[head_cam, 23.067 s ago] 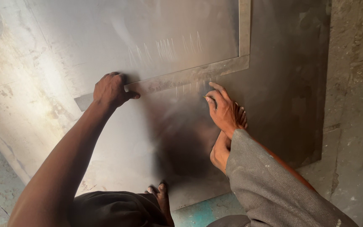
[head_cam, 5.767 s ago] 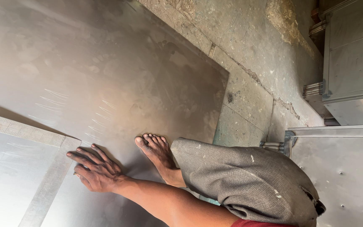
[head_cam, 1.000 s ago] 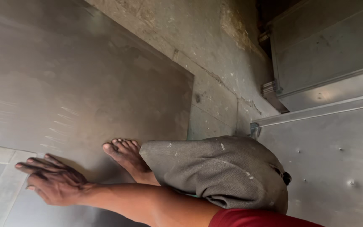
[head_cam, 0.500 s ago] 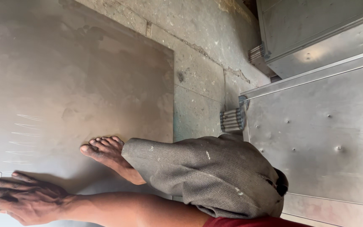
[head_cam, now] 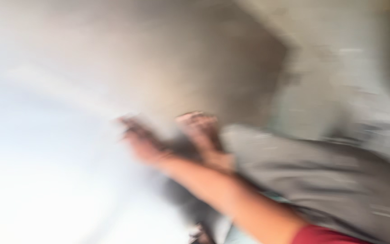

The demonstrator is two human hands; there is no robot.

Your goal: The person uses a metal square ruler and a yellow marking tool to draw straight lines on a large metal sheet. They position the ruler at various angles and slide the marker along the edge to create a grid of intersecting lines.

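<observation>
The whole head view is smeared by motion. My right hand (head_cam: 141,141) lies on a large grey metal sheet (head_cam: 190,58), fingers stretched out to the left, with nothing in it. Its bare forearm runs down to a red sleeve (head_cam: 323,234) at the bottom right. Just right of the hand a bare foot (head_cam: 198,127) rests on the sheet. A grey trouser leg (head_cam: 312,174) bends over the foot. My left hand is out of the picture.
The left part of the sheet glares bright white. Past the sheet's right edge lies rough concrete floor (head_cam: 326,86). A pale blurred metal shape (head_cam: 384,113) sits at the far right.
The view has swung quickly and gone blurry. My right hand and the foot now sit nearer the middle of the picture. The metal cabinets at the right have slid mostly out of sight.
</observation>
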